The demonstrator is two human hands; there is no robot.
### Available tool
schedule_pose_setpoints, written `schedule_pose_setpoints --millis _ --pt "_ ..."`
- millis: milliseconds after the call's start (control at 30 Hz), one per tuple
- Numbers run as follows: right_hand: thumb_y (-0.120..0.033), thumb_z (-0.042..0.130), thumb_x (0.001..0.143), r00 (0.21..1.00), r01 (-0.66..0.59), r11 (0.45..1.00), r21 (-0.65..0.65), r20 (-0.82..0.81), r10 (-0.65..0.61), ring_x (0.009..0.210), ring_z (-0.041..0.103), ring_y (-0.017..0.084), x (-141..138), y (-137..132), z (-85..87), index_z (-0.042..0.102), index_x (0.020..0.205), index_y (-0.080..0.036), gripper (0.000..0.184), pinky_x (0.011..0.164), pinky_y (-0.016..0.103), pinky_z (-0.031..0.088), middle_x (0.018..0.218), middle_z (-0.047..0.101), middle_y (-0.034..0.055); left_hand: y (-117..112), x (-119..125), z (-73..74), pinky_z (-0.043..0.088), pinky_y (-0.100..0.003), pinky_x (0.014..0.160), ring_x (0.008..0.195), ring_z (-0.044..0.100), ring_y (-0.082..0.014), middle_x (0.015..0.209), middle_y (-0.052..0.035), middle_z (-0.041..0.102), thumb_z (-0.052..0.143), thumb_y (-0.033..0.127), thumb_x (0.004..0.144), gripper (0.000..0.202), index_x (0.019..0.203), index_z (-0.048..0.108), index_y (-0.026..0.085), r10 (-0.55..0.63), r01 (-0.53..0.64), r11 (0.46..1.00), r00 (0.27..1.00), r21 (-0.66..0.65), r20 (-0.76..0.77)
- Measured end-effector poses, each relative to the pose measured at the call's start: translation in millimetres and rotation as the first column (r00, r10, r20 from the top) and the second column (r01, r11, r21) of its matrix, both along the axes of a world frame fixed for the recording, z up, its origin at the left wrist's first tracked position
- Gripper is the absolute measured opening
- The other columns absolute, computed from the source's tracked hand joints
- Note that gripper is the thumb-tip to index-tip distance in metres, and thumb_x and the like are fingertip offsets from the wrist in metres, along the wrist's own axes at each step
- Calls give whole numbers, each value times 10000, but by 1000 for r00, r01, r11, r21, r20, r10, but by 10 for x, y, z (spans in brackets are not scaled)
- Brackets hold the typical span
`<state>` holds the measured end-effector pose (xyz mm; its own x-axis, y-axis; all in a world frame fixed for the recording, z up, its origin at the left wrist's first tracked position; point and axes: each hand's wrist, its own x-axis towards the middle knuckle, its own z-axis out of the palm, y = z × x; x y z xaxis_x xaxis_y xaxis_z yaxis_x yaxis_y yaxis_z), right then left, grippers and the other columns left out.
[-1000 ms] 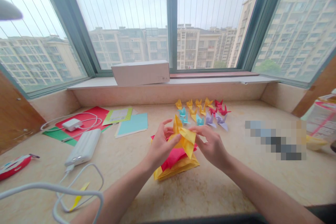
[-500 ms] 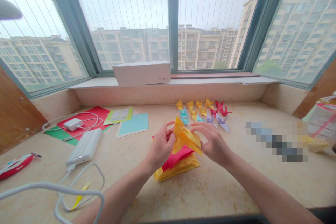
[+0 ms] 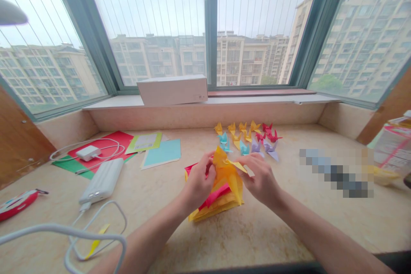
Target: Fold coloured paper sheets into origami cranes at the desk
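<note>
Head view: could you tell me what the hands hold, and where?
A partly folded yellow paper: the left hand pinches its left side, the right hand its right point.

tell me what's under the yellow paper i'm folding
Under the yellow origami paper, pinched by the left hand and right hand, a pink sheet lies over yellow sheets on the counter. The hands and fold cover the stack's middle, hiding the sheet count.

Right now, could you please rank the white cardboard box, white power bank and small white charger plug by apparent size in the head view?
1. white cardboard box
2. white power bank (nearer camera)
3. small white charger plug
</note>
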<state>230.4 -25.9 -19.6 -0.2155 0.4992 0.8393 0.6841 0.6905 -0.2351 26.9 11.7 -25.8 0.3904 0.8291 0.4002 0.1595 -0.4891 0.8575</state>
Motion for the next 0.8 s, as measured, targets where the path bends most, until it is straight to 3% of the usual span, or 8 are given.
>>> schedule_pose_setpoints --millis 200,367,533,800 --pt "-101 503 943 981 -173 985 12 87 171 920 664 203 31 -10 34 628 1131 -212 251 833 366 477 1055 732 80 -109 -21 189 515 -309 819 901 669 -199 1027 -97 712 546 381 937 351 1208 568 160 -53 67 992 990 -103 131" --pt "-112 508 962 939 -262 964 51 244 242 947 670 192 50 -38 78 622 1201 -197 278 836 369 467 1113 723 97 -64 -26 205 523 -287 739 819 677 -197 903 -73 722 673 388 854 268 954 628 144 -27 93 960 970 -265 240" --pt "-89 523 945 961 -237 965 112 174 216 944 671 203 46 -48 69 625 1195 -175 284 835 372 474 1090 725 114 -59 0 220 507 -250 703 742 656 -160 805 -35 710 711 359 817 226 837 647 143 72 25 955 947 -295 312" --pt "-44 533 920 985 -158 973 169 94 144 916 673 201 53 -61 65 626 1247 -200 374 825 375 479 1053 733 109 -81 37 239 500 -217 622 670 675 -139 801 -29 725 744 349 807 234 869 620 160 43 184 908 853 -377 520"
